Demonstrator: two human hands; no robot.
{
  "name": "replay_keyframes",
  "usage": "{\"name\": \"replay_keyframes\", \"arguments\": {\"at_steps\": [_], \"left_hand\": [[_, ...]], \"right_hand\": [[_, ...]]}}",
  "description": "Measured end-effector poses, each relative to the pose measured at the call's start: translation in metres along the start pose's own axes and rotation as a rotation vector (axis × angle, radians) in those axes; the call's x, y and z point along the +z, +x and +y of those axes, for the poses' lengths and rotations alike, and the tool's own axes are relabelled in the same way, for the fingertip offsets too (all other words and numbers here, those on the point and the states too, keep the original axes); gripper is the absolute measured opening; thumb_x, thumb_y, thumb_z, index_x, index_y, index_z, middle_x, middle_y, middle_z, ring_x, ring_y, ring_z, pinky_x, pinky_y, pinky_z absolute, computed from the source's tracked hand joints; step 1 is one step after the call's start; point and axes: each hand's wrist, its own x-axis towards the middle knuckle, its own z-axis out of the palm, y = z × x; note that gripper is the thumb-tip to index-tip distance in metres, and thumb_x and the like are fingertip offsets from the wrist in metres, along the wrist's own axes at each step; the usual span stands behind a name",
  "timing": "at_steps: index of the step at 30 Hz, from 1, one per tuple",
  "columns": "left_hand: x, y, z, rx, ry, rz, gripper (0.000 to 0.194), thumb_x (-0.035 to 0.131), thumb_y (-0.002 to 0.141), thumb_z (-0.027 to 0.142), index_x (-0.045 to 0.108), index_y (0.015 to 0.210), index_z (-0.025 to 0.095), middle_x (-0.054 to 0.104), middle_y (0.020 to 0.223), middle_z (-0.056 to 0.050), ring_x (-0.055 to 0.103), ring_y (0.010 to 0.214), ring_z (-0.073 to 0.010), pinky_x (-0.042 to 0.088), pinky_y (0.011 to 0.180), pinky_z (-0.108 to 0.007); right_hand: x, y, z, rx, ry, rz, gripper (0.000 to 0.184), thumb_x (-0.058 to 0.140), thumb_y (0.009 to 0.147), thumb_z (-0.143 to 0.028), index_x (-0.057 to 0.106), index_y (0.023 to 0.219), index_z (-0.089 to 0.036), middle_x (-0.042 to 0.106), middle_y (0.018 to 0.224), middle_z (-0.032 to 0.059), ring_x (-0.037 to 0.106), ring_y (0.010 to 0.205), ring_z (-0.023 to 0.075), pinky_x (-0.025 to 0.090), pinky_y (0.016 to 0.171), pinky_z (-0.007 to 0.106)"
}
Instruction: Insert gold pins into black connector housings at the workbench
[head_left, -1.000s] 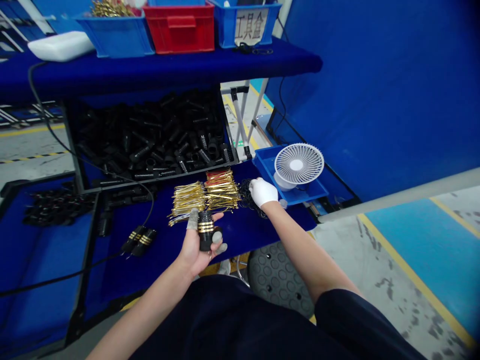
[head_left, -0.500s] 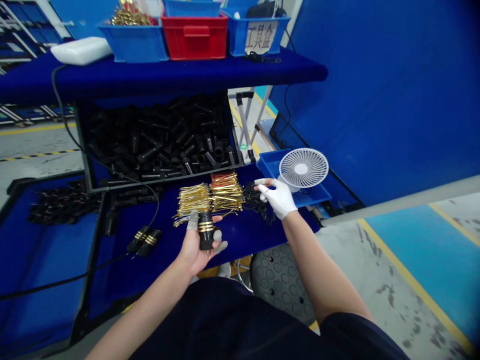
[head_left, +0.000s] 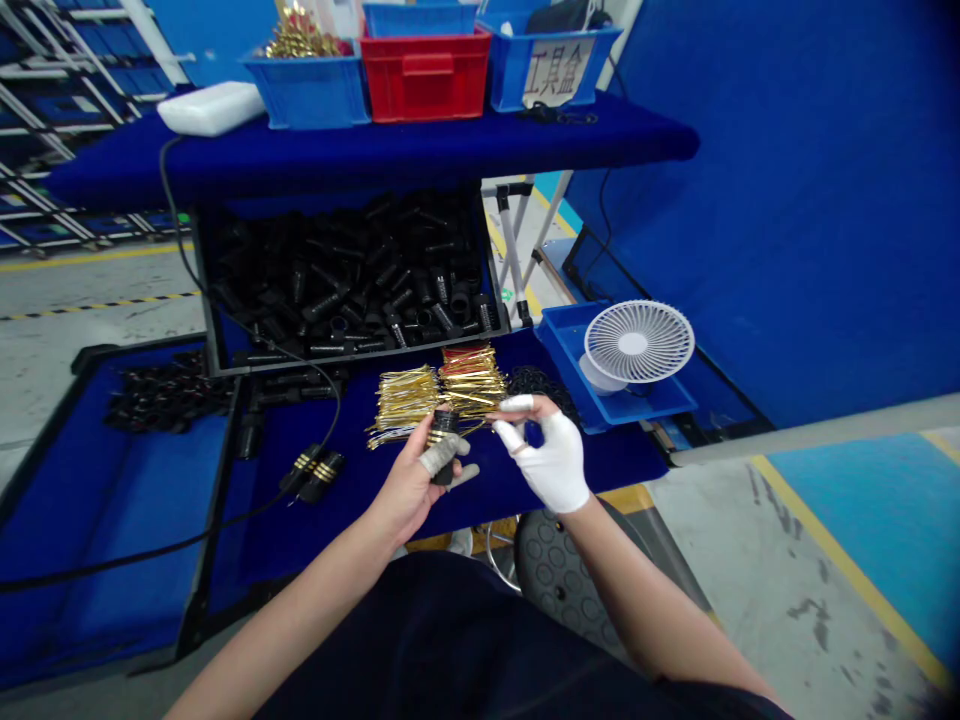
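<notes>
My left hand [head_left: 411, 488] is closed around the black cylinder [head_left: 444, 420], before the gold ties [head_left: 405, 400]. My right hand [head_left: 553, 465] is half-curled, thumb and forefinger extended; I cannot tell whether it grips anything. Compared with the earlier frame, it is nearer the cylinder, and a grey-covered left digit crosses the barrel.

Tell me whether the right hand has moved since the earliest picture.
Yes. Judged against the white fan, the right hand has drawn back toward the person's body and slightly left, nearer the left hand.
</notes>
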Motion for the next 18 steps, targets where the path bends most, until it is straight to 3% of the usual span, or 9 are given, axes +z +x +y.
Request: {"name": "replay_keyframes", "arguments": {"at_steps": [2,4,6,8,14,18], "left_hand": [[0.002,-0.002,0.000,0.062,0.055,0.042,0.072,0.081,0.078,0.024,0.050,0.142,0.032,0.068,0.112,-0.004,0.065,0.079,-0.0127,0.056,0.090,-0.037],[0.003,-0.002,0.000,0.122,0.072,0.049,0.079,0.084,0.075,0.023,0.048,0.145,0.033,0.061,0.135,-0.007,0.066,0.104,-0.0203,0.055,0.091,-0.034],[0.001,-0.002,0.000,0.175,0.083,0.024,0.080,0.083,0.075,0.025,0.047,0.146,0.033,0.050,0.151,-0.007,0.055,0.128,-0.0271,0.051,0.098,-0.034],[-0.002,0.000,-0.001,0.216,0.129,0.009,0.079,0.082,0.078,0.028,0.045,0.147,0.033,0.041,0.158,-0.005,0.044,0.141,-0.0289,0.046,0.106,-0.036],[-0.011,0.005,-0.001,0.332,0.304,-0.012,0.076,0.075,0.084,0.033,0.037,0.150,0.030,0.030,0.164,-0.005,0.029,0.150,-0.0260,0.027,0.120,-0.037],[-0.011,0.006,0.004,0.372,0.382,0.006,0.068,0.073,0.086,0.032,0.043,0.148,0.027,0.034,0.162,-0.004,0.029,0.150,-0.0251,0.025,0.121,-0.036]], "right_hand": [[0.011,-0.013,-0.004,-0.166,-0.069,-0.015,0.015,0.070,0.088,-0.022,0.064,0.101,-0.025,0.077,0.093,0.0024,0.074,0.087,0.0204,0.057,0.084,0.035],[0.020,-0.020,-0.004,-0.272,-0.113,-0.047,0.016,0.068,0.088,-0.019,0.065,0.102,-0.027,0.077,0.095,0.0018,0.074,0.088,0.0204,0.057,0.083,0.035],[0.026,-0.022,-0.003,-0.320,-0.140,-0.076,0.020,0.067,0.089,-0.016,0.066,0.105,-0.028,0.077,0.096,0.0018,0.074,0.088,0.0209,0.057,0.082,0.036],[0.030,-0.021,-0.002,-0.357,-0.157,-0.088,0.023,0.065,0.088,-0.014,0.065,0.106,-0.028,0.077,0.096,0.0022,0.073,0.087,0.0212,0.056,0.081,0.037],[0.031,-0.017,0.000,-0.465,-0.168,-0.154,0.031,0.062,0.088,-0.008,0.062,0.110,-0.029,0.076,0.094,0.0025,0.071,0.082,0.0200,0.055,0.076,0.035],[0.035,-0.017,-0.001,-0.409,-0.095,-0.155,0.026,0.062,0.089,-0.011,0.062,0.108,-0.028,0.074,0.095,0.0029,0.071,0.085,0.0196,0.056,0.079,0.035]]}}
